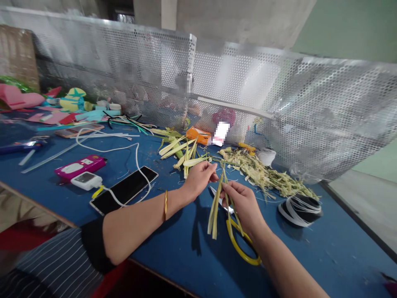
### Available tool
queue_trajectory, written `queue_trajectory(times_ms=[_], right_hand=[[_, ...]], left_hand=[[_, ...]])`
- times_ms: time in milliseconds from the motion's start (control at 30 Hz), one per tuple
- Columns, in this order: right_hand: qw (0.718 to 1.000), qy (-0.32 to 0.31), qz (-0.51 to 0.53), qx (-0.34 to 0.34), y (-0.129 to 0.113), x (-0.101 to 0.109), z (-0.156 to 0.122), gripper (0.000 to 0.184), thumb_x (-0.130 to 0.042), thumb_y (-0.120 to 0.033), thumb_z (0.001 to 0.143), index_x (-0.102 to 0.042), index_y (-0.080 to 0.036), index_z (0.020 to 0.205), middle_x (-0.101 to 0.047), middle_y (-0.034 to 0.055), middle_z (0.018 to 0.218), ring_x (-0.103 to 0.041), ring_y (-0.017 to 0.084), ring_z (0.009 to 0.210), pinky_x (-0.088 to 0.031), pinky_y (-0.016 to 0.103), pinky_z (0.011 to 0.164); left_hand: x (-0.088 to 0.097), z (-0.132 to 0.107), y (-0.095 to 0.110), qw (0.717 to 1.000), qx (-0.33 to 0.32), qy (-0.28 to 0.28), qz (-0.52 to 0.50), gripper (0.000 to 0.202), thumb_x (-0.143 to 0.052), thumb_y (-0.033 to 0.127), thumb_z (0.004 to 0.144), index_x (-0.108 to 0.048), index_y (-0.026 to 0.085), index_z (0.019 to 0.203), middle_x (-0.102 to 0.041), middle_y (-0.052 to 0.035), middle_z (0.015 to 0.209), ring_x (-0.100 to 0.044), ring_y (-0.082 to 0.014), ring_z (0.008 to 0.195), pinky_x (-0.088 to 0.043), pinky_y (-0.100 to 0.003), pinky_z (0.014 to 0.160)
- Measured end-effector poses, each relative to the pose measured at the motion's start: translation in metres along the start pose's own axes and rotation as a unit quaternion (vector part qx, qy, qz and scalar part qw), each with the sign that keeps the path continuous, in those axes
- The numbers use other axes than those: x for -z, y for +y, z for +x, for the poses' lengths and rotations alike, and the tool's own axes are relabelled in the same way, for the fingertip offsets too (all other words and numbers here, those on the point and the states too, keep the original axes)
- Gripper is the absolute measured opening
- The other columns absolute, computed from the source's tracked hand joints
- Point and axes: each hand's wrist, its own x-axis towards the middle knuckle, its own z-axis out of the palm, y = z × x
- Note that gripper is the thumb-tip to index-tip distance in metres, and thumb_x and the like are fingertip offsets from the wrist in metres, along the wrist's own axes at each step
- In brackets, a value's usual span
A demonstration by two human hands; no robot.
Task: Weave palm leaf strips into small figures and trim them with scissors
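Centrally, one pair of yellow-handled scissors [234,244]; one bundle of flat pale-green strips [218,192], pinched by the right hand [243,205]; left hand [198,180] curled, contents indiscernible.

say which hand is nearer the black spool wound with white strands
Right: the right hand is apart from the spool, to its left; the left hand is farther left.
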Motion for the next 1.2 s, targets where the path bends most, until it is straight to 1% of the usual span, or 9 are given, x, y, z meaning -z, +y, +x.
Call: queue_trajectory(times_ms=[100, 167, 233, 333, 467, 633, 800, 1000, 1200], right_hand=[[1.0, 0.005, 0.015, -0.018, -0.004, -0.001, 0.0, 0.038, -0.073, -0.052, 0.067, -0.058, -0.018, 0.059, -0.059, -0.0022, 0.054, -0.048, 0.008, 0.041, -0.036, 0.023, 0.045], [1.0, -0.007, 0.011, -0.021, -0.006, -0.001, -0.002, 0.04, -0.074, -0.054, 0.066, -0.058, -0.018, 0.058, -0.06, -0.0017, 0.055, -0.049, 0.009, 0.04, -0.036, 0.023, 0.045], [0.999, -0.028, 0.002, -0.023, -0.007, -0.001, -0.003, 0.041, -0.074, -0.056, 0.066, -0.059, -0.018, 0.06, -0.06, -0.0013, 0.054, -0.05, 0.01, 0.041, -0.036, 0.024, 0.045], [0.998, -0.055, 0.005, -0.027, -0.009, 0.002, -0.005, 0.044, -0.07, -0.06, 0.069, -0.062, -0.017, 0.064, -0.06, 0.0001, 0.055, -0.051, 0.011, 0.042, -0.037, 0.025, 0.045], [0.999, -0.027, 0.025, 0.008, -0.009, 0.01, -0.001, 0.043, -0.061, -0.059, 0.078, -0.065, -0.016, 0.078, -0.064, 0.0019, 0.062, -0.056, 0.013, 0.046, -0.04, 0.025, 0.048], [0.991, 0.018, -0.071, 0.109, 0.002, 0.016, 0.009, 0.033, -0.075, -0.039, 0.067, -0.065, -0.019, 0.092, -0.066, 0.0014, 0.081, -0.053, 0.011, 0.054, -0.043, 0.025, 0.053], [0.964, 0.024, -0.203, 0.168, 0.011, 0.021, 0.012, 0.016, -0.066, -0.035, 0.076, -0.065, -0.02, 0.073, -0.061, 0.0006, 0.072, -0.05, 0.013, 0.06, -0.04, 0.026, 0.056], [0.98, 0.064, -0.136, 0.133, 0.004, 0.021, 0.009, 0.027, -0.063, -0.035, 0.079, -0.055, -0.02, 0.058, -0.051, -0.0042, 0.052, -0.047, 0.012, 0.051, -0.037, 0.025, 0.053], [0.981, 0.091, -0.098, 0.141, 0.004, 0.02, 0.011, 0.02, -0.067, -0.034, 0.077, -0.055, -0.02, 0.068, -0.053, -0.0056, 0.056, -0.051, 0.012, 0.053, -0.04, 0.025, 0.055]], left_hand=[[0.003, -0.001, 0.004, 0.988, -0.117, -0.045, 0.088, 0.021, -0.054, 0.038, 0.088, -0.064, 0.02, 0.084, -0.063, -0.0002, 0.07, -0.059, -0.0138, 0.064, -0.043, -0.026, 0.067], [0.005, 0.0, 0.006, 0.981, -0.13, -0.081, 0.12, 0.022, -0.054, 0.035, 0.088, -0.07, 0.021, 0.094, -0.066, -0.0011, 0.077, -0.059, -0.0145, 0.066, -0.044, -0.026, 0.068], [0.006, 0.002, 0.006, 0.986, -0.076, -0.103, 0.103, 0.023, -0.055, 0.032, 0.086, -0.073, 0.02, 0.092, -0.069, -0.0033, 0.078, -0.06, -0.0156, 0.066, -0.045, -0.027, 0.068], [0.005, 0.005, 0.002, 0.992, 0.078, -0.102, -0.004, 0.019, -0.062, 0.029, 0.08, -0.074, 0.015, 0.083, -0.07, -0.0059, 0.071, -0.061, -0.0161, 0.062, -0.047, -0.028, 0.062], [0.004, 0.007, -0.006, 0.957, 0.248, -0.101, -0.107, 0.013, -0.066, 0.021, 0.077, -0.071, 0.01, 0.072, -0.069, -0.0064, 0.064, -0.06, -0.0119, 0.054, -0.048, -0.022, 0.057], [0.002, 0.005, -0.009, 0.923, 0.338, -0.131, -0.129, 0.021, -0.054, 0.014, 0.084, -0.071, 0.009, 0.073, -0.07, -0.0073, 0.062, -0.064, -0.0115, 0.053, -0.051, -0.02, 0.055], [0.0, 0.003, -0.009, 0.92, 0.343, -0.172, -0.08, 0.023, -0.05, 0.012, 0.082, -0.07, 0.009, 0.07, -0.071, -0.007, 0.061, -0.066, -0.0125, 0.056, -0.052, -0.02, 0.058], [-0.001, -0.004, -0.01, 0.902, 0.319, -0.266, -0.119, 0.008, -0.062, 0.016, 0.075, -0.069, 0.014, 0.081, -0.076, -0.0075, 0.079, -0.072, -0.0179, 0.072, -0.056, -0.029, 0.068], [-0.005, -0.009, -0.011, 0.936, 0.274, -0.213, -0.059, 0.018, -0.076, 0.028, 0.073, -0.07, 0.012, 0.08, -0.074, -0.0068, 0.072, -0.068, -0.0131, 0.06, -0.051, -0.022, 0.058]])
